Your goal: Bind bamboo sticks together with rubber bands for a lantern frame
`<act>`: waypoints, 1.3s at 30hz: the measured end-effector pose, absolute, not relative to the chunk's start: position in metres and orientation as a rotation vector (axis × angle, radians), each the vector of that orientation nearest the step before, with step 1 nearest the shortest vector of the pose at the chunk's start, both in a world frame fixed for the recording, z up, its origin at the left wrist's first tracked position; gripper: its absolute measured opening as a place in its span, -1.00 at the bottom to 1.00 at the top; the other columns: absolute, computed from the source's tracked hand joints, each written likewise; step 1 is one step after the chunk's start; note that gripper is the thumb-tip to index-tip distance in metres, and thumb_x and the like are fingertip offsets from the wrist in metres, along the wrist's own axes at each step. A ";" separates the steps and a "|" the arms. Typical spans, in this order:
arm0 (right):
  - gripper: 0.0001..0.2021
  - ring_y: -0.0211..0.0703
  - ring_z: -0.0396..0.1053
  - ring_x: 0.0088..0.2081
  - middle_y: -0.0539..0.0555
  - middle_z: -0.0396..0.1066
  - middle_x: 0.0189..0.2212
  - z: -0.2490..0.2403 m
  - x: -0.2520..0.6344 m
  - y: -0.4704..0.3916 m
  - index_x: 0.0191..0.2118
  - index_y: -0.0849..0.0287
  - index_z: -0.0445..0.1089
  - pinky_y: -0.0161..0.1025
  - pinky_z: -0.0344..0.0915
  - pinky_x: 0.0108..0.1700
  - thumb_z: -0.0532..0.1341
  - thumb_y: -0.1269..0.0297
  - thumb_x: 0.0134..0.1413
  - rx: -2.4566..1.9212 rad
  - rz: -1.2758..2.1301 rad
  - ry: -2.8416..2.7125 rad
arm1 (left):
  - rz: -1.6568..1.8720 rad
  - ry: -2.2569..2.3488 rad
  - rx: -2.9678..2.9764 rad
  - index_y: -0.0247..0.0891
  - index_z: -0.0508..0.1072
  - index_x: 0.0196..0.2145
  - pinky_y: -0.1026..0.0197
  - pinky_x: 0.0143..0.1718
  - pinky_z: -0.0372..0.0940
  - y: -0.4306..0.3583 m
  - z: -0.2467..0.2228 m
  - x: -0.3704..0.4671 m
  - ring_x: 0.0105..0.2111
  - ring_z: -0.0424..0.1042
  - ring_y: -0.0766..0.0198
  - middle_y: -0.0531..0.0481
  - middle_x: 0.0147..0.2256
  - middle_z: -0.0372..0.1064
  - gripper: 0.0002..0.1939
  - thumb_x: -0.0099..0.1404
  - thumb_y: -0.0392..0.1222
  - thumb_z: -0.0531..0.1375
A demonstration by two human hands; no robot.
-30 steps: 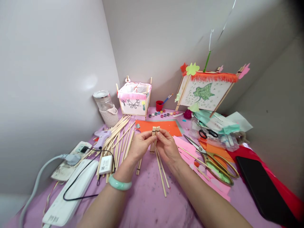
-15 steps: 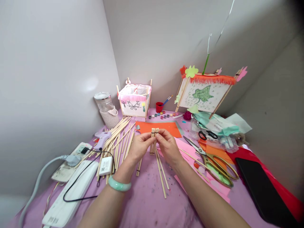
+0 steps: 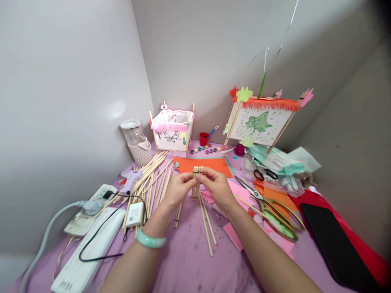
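Observation:
Both hands meet over the middle of the purple cloth, holding a small upright bundle of wooden sticks point(image 3: 198, 170) with dark bands near its top and bottom. My left hand point(image 3: 179, 190) pinches the bundle from the left; a green and white bangle point(image 3: 151, 239) circles that wrist. My right hand point(image 3: 217, 188) grips it from the right, thumb and fingers at its upper part. Two loose sticks point(image 3: 207, 228) lie on the cloth just below the bundle. A short banded pair of sticks point(image 3: 178, 215) rests beside my left wrist.
Many sticks point(image 3: 152, 179), a glue gun point(image 3: 131, 179) and a power strip point(image 3: 88, 248) lie left. Behind stand a jar point(image 3: 136, 142), two paper lanterns point(image 3: 171, 136) point(image 3: 256, 124) and a red cup point(image 3: 204, 138). Right are gold-handled scissors point(image 3: 275, 211), pink paper point(image 3: 233, 236) and a black phone-like slab point(image 3: 336, 244).
The view has shifted slightly. The bundle stays between both hands, and the fingers of my right hand have moved a little to the left across it.

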State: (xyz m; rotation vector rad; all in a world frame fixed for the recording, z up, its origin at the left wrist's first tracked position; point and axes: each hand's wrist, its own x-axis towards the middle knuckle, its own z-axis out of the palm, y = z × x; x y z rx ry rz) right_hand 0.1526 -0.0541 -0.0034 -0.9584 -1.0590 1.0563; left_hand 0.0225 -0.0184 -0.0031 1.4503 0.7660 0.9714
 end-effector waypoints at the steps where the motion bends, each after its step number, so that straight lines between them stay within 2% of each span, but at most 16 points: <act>1: -0.85 -0.18 0.37 -0.22 -0.01 0.47 -0.31 -0.004 0.153 -0.054 -0.30 0.10 0.51 -0.18 0.26 -0.07 0.27 0.30 -0.07 -0.963 1.050 -1.076 | 0.970 0.765 1.454 -0.31 0.58 -0.25 0.15 -0.15 0.29 -0.018 -0.003 0.022 -0.26 0.46 0.15 -0.08 -0.29 0.53 -0.69 0.09 -0.07 0.27; 6: -0.85 -0.18 0.35 -0.26 0.00 0.45 -0.36 -0.006 0.154 -0.054 -0.30 0.13 0.49 -0.20 0.27 -0.12 0.24 0.27 -0.03 -1.009 0.981 -1.175 | 0.883 0.885 1.545 -0.32 0.58 -0.33 0.18 -0.22 0.29 -0.019 -0.003 0.021 -0.29 0.46 0.13 -0.05 -0.37 0.53 -0.71 0.09 -0.04 0.26; 12: -0.84 -0.17 0.38 -0.25 0.00 0.47 -0.36 -0.010 0.155 -0.051 -0.32 0.17 0.50 -0.23 0.28 -0.13 0.22 0.27 -0.03 -1.067 0.963 -1.224 | 0.862 0.924 1.554 -0.34 0.57 -0.34 0.17 -0.21 0.30 -0.017 -0.006 0.021 -0.27 0.45 0.12 -0.02 -0.39 0.52 -0.71 0.11 -0.05 0.23; 18: -0.81 -0.10 0.44 -0.23 0.06 0.52 -0.32 -0.003 0.152 -0.055 -0.28 0.18 0.51 -0.17 0.34 -0.12 0.24 0.25 -0.02 -1.064 0.938 -1.127 | 0.842 0.851 1.468 -0.33 0.54 -0.32 0.15 -0.14 0.30 -0.014 0.005 0.012 -0.27 0.45 0.17 -0.06 -0.33 0.51 -0.75 0.02 -0.17 0.31; 21: -0.79 -0.13 0.46 -0.24 0.05 0.52 -0.29 0.007 0.148 -0.064 -0.20 0.15 0.50 -0.18 0.37 -0.15 0.19 0.24 0.08 -1.076 0.666 -1.238 | 1.048 0.782 1.417 -0.29 0.50 -0.22 0.15 -0.14 0.31 -0.013 0.011 0.003 -0.25 0.44 0.22 -0.06 -0.28 0.47 -0.69 0.03 -0.18 0.32; 24: -0.80 -0.14 0.45 -0.16 0.05 0.52 -0.22 0.016 0.147 -0.071 -0.17 0.10 0.49 -0.18 0.35 -0.08 0.15 0.33 0.13 -1.063 0.224 -1.467 | 1.302 0.658 1.462 -0.22 0.45 -0.14 0.15 -0.12 0.31 -0.015 0.013 0.000 -0.20 0.40 0.23 -0.05 -0.21 0.41 -0.63 0.04 -0.23 0.33; 27: -0.75 -0.13 0.43 -0.09 0.07 0.51 -0.17 0.017 0.151 -0.073 -0.14 0.08 0.48 -0.15 0.33 -0.01 0.13 0.43 0.14 -1.011 -0.141 -1.662 | 1.407 0.501 1.642 -0.18 0.48 -0.16 0.12 -0.05 0.26 -0.018 0.013 0.001 -0.15 0.37 0.21 -0.07 -0.19 0.38 -0.68 0.08 -0.30 0.30; 30: -0.73 -0.11 0.42 -0.06 0.11 0.50 -0.14 0.012 0.156 -0.071 -0.11 0.09 0.46 -0.13 0.32 0.00 0.15 0.48 0.11 -0.977 -0.302 -1.709 | 1.419 0.403 1.784 -0.19 0.51 -0.24 0.11 -0.03 0.24 -0.021 0.014 0.002 -0.14 0.35 0.20 -0.08 -0.21 0.37 -0.79 0.12 -0.34 0.26; 35: -0.74 -0.12 0.42 -0.08 0.08 0.51 -0.16 0.011 0.152 -0.071 -0.12 0.07 0.47 -0.14 0.32 0.00 0.15 0.46 0.11 -0.946 -0.171 -1.681 | 1.406 0.372 1.827 -0.20 0.50 -0.29 0.12 -0.08 0.24 -0.023 0.017 0.001 -0.16 0.34 0.21 -0.09 -0.21 0.33 -0.85 0.15 -0.36 0.24; 39: -0.80 -0.16 0.46 -0.26 0.04 0.52 -0.31 0.015 0.140 -0.073 -0.17 0.09 0.50 -0.23 0.36 -0.19 0.15 0.31 0.14 -1.037 0.352 -1.519 | 1.390 0.458 1.731 -0.23 0.49 -0.32 0.13 -0.05 0.23 -0.024 0.019 0.002 -0.14 0.34 0.20 -0.08 -0.22 0.34 -0.89 0.14 -0.33 0.25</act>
